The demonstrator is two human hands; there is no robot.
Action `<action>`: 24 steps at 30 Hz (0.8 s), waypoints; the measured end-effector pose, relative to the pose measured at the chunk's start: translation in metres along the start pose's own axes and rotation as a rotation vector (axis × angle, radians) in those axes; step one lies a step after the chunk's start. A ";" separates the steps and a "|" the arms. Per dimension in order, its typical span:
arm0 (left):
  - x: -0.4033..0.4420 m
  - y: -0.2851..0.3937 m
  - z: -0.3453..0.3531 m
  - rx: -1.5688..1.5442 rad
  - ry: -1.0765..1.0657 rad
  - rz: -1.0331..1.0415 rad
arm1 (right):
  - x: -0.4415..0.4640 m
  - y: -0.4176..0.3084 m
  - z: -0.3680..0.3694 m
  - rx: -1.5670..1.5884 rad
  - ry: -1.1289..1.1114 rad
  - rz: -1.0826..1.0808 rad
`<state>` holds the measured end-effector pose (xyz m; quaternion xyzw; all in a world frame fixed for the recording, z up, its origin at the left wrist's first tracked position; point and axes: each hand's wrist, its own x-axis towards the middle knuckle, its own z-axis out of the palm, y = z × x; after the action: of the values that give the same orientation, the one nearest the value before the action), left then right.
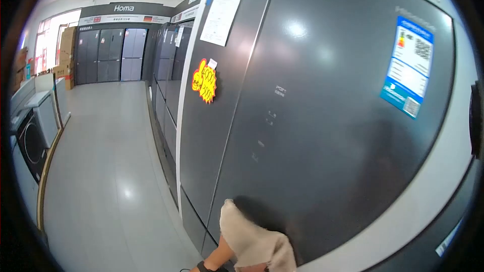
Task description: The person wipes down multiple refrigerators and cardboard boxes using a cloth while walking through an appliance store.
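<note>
My left hand [220,255] reaches in at the bottom of the head view, a black band on its wrist. A beige cloth [252,239] covers most of its fingers. The hand has hold of the cloth and keeps it against or very near the lower part of a dark grey refrigerator door [312,146]. Small pale printed marks [270,118] run down the middle of that door. A small patch of skin shows under the cloth's lower edge. My right hand cannot be made out.
A blue-and-white energy label [408,65], a yellow price sticker [205,83] and a white paper sheet [222,16] are on the refrigerator's front. A grey tiled aisle [111,171] runs along the left. Beyond it stand a front-loading washer [33,143] and cardboard boxes [67,50].
</note>
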<state>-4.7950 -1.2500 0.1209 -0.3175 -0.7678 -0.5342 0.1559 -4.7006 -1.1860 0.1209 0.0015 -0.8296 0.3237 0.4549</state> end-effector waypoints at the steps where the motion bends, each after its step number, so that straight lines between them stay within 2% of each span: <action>1: 0.015 -0.015 -0.005 -0.018 0.004 -0.017 | 0.013 0.003 0.016 -0.020 0.010 -0.008; 4: 0.055 -0.057 -0.018 -0.112 0.000 -0.074 | 0.045 0.005 0.064 -0.046 0.038 -0.049; 7: 0.099 -0.096 -0.041 -0.338 0.006 -0.172 | 0.078 -0.002 0.102 -0.086 0.053 -0.146; 10: 0.157 -0.119 -0.082 -1.030 0.110 -0.413 | 0.123 -0.020 0.129 -0.181 0.033 -0.311; 11: 0.168 -0.130 -0.091 -1.087 0.138 -0.422 | 0.147 -0.034 0.134 -0.231 -0.003 -0.358; 12: 0.176 -0.142 -0.099 -1.090 0.163 -0.414 | 0.149 -0.021 0.152 -0.345 -0.035 -0.472; 15: 0.169 -0.203 -0.099 -0.312 0.031 -0.113 | 0.122 0.016 0.199 -0.670 -0.417 -0.453; 18: 0.184 -0.231 -0.088 -0.616 0.061 -0.258 | 0.078 0.077 0.246 -0.602 -0.230 -0.516; 20: 0.203 -0.271 -0.081 -0.778 -0.017 -0.287 | 0.084 0.106 0.274 -0.486 -0.317 -0.363; 23: 0.254 -0.293 -0.109 -0.352 0.030 -0.017 | 0.092 0.134 0.319 -0.310 -0.419 -0.102; 24: 0.270 -0.302 -0.115 -0.328 0.044 0.019 | 0.099 0.138 0.335 -0.360 -0.385 -0.155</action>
<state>-5.2064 -1.3380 0.1034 -0.3339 -0.6635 -0.6580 0.1237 -5.0521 -1.2286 -0.0041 0.0456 -0.9424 0.1288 0.3055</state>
